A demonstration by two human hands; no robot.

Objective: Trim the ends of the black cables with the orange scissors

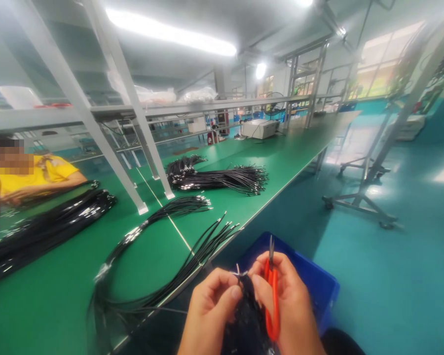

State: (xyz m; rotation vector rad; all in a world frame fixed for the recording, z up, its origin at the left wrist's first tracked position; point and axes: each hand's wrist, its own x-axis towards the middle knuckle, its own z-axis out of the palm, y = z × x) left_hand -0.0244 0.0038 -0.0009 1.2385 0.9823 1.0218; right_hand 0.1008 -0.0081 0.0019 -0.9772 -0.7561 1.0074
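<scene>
- Green table (40,310): black cables (222,180) are spread beyond the left hand (213,303).
- A strand (238,269) (blurred) is pinched in that hand.
- Scissors (275,296) are gripped in the right hand (294,296).

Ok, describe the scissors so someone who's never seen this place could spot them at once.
Find the green table, then the blue bin beside its edge, low in the picture. In front of the bin, the right hand holds the scissors, blades pointing up the picture. Bright orange-red handles set them apart from the black cables on the table.
</scene>
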